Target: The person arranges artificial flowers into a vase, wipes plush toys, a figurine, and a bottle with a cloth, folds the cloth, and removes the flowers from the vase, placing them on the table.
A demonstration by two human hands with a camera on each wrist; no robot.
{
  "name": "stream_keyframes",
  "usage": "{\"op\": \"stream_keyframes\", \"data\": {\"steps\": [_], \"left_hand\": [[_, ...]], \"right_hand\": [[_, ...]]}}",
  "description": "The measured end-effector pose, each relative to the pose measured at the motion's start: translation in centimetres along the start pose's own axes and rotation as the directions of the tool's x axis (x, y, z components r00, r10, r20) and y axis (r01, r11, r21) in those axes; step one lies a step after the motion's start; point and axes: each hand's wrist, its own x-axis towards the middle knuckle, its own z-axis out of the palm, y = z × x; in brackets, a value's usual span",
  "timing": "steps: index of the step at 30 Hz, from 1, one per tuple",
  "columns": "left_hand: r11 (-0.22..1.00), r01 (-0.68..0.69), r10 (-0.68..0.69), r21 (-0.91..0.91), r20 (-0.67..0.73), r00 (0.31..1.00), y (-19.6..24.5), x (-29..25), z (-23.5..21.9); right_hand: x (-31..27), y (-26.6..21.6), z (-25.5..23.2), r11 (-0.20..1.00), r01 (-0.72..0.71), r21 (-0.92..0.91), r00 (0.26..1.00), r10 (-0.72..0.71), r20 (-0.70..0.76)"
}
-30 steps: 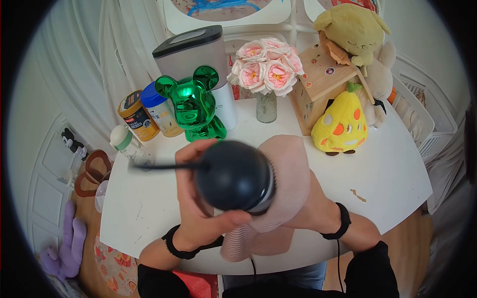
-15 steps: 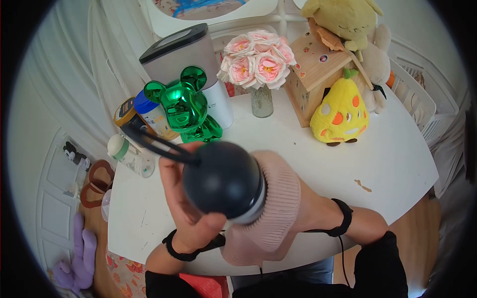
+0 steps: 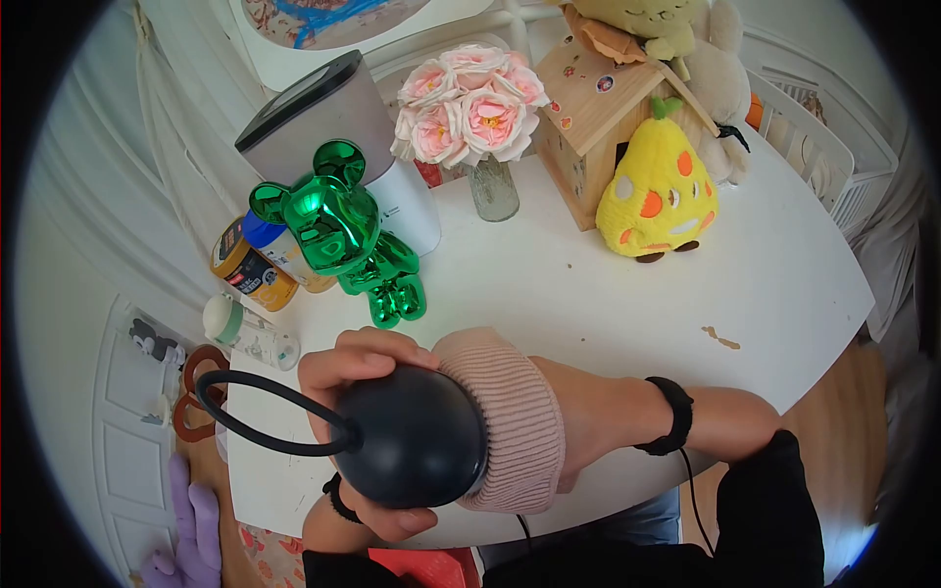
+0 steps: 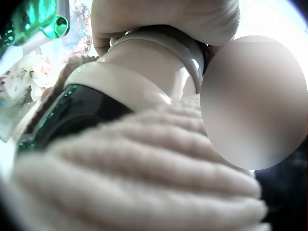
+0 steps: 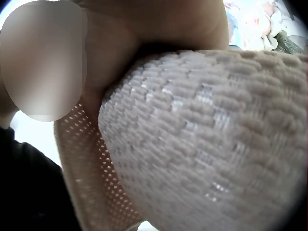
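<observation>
A black round ball-shaped object point(image 3: 407, 441) with a thin black cord loop point(image 3: 245, 416) is held above the near edge of the white table point(image 3: 784, 323). My left hand point(image 3: 353, 367) grips it, fingers curled over its top and thumb under it. A pink ribbed knit cover point(image 3: 510, 416) is pulled over the ball's right side. My right hand is hidden inside that cover; only its forearm point(image 3: 608, 412) with a black wrist strap shows. The left wrist view shows the knit point(image 4: 144, 168) against the object's cream rim point(image 4: 144, 72). The right wrist view is filled with knit point(image 5: 207, 139).
Across the table's back stand a shiny green bear figure point(image 3: 338, 230), a grey-and-white appliance point(image 3: 323, 127), two canisters point(image 3: 250, 265), a vase of pink roses point(image 3: 470, 108), a wooden toy house point(image 3: 598, 108) and a yellow plush pear point(image 3: 659, 196). A small bottle point(image 3: 245, 331) lies at the left edge.
Both hands have brought the ball and knit cover down and toward me. The cord loop has swung down to the left. The knit now sits bunched on the ball's right side.
</observation>
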Motion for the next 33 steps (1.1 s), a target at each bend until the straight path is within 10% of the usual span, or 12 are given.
{"op": "stream_keyframes", "data": {"steps": [4,10,13,15,19,24,31,33], "left_hand": [[0.927,0.373,-0.303,0.045,-0.498,0.813,2.4,0.7,3.1],[0.879,0.455,-0.364,0.145,-0.413,0.835,2.1,0.4,2.4],[0.905,0.425,-0.4,-0.024,-0.389,0.83,1.8,0.6,2.4],[0.922,0.363,-0.387,-0.137,-0.362,0.848,1.7,0.8,2.4],[0.915,0.292,-0.384,-0.278,-0.376,0.844,1.3,0.7,2.3],[0.896,0.269,-0.387,-0.352,-0.328,0.862,1.1,0.6,1.9],[0.88,0.35,-0.457,-0.322,-0.364,0.812,1.2,1.1,2.0],[0.911,0.407,-0.313,0.062,-0.536,0.784,0.5,1.3,1.3]], "right_hand": [[0.3,0.0,0.2,0.999,0.007,0.043,1.0,-0.006,-0.022],[-0.1,1.3,1.4,0.987,0.159,-0.005,0.974,-0.158,-0.164],[0.4,0.6,1.3,0.996,0.061,0.063,0.996,-0.057,-0.064],[0.8,0.2,1.6,0.853,-0.07,0.517,0.997,0.047,0.057],[0.0,-0.7,-0.6,0.857,-0.018,0.516,0.995,-0.034,0.092],[0.2,1.5,-0.8,0.732,-0.325,0.599,0.913,0.078,0.399],[-0.3,1.7,1.0,0.804,-0.089,0.588,0.991,0.013,0.131],[-0.1,1.6,1.2,0.886,-0.041,0.463,0.996,0.072,-0.049]]}}
